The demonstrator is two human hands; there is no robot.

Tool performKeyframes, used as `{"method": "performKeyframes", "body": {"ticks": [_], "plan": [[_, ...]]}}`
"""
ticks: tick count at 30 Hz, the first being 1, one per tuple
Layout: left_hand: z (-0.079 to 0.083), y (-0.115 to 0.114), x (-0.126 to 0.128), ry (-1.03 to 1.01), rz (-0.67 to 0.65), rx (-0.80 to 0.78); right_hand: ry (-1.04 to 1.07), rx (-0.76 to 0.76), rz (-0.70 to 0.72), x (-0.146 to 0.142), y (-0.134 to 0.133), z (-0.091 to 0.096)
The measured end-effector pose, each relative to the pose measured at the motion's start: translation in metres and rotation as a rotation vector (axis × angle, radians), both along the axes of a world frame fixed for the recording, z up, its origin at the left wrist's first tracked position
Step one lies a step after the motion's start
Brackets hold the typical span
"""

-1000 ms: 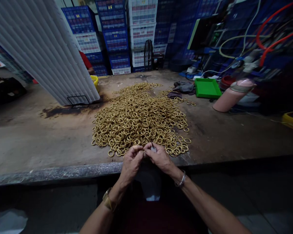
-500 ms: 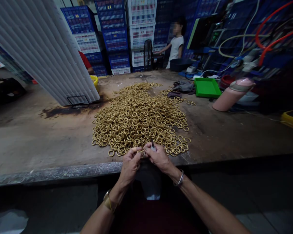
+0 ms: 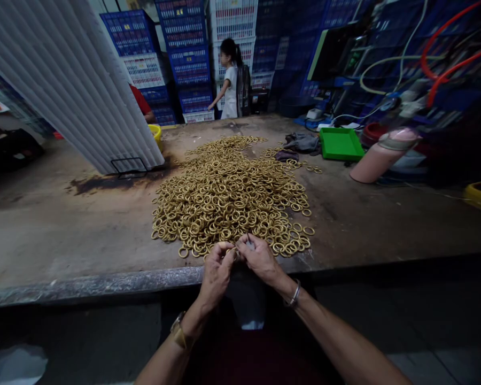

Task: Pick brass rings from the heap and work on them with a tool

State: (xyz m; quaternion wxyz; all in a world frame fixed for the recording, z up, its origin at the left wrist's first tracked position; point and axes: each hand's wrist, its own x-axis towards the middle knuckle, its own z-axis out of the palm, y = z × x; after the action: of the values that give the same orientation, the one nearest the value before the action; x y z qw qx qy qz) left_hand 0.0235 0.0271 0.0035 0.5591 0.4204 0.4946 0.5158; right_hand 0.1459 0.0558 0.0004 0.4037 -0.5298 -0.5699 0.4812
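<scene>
In the head view, the left hand (image 3: pixel 216 270) has its thumb and forefinger brought together in a pinch, with a brass-coloured ring (image 3: pixel 235 252) between the tips; the other fingers curl beneath. Just beside it, the right hand (image 3: pixel 262 261) is closed around a small tool (image 3: pixel 250 245), grey in the body with a dark, thin end pointing up and away. Its fingertips meet the left hand's at the ring, though whether they touch the metal is too small to tell.

Directly beyond the grip spreads a heap of similar rings (image 3: pixel 228 195), its near edge almost against the knuckles, on a worn table (image 3: pixel 104 235) whose front edge runs just under the hands. Farther off to the grip's right are a dark cloth (image 3: pixel 302 143), a green tray (image 3: pixel 342 145) and a pink bottle (image 3: pixel 369 163). Well off to its left leans a ribbed white panel (image 3: pixel 88 85), with a yellow container (image 3: pixel 156 136) partly behind it.
</scene>
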Motion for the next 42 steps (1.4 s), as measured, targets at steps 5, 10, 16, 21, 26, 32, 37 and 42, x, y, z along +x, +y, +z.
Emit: {"method": "performKeyframes", "body": {"ticks": [5, 10, 16, 21, 26, 32, 37, 42], "plan": [[-0.002, -0.002, -0.002, -0.049, -0.096, -0.014, 0.127, -0.057, 0.035, -0.001, -0.001, -0.002], [-0.006, -0.005, -0.002, -0.123, -0.054, -0.088, 0.074, -0.026, -0.025, 0.000, 0.001, -0.003], [-0.009, -0.007, -0.001, -0.077, -0.004, -0.034, -0.264, 0.248, 0.085, 0.005, -0.007, -0.004], [-0.009, -0.007, -0.003, -0.021, 0.016, 0.043, -0.495, 0.349, 0.234, 0.005, -0.012, -0.005], [-0.010, -0.007, -0.005, 0.029, 0.002, 0.093, -0.621, 0.374, 0.261, 0.005, -0.013, -0.006], [-0.011, -0.009, -0.005, 0.060, -0.019, 0.109, -0.647, 0.396, 0.246, 0.005, -0.014, -0.008], [-0.009, -0.009, -0.006, 0.081, -0.014, 0.126, -0.648, 0.375, 0.242, 0.004, -0.014, -0.007], [-0.005, -0.013, -0.010, 0.043, -0.043, 0.114, -0.684, 0.334, 0.273, 0.008, -0.012, -0.008]]}}
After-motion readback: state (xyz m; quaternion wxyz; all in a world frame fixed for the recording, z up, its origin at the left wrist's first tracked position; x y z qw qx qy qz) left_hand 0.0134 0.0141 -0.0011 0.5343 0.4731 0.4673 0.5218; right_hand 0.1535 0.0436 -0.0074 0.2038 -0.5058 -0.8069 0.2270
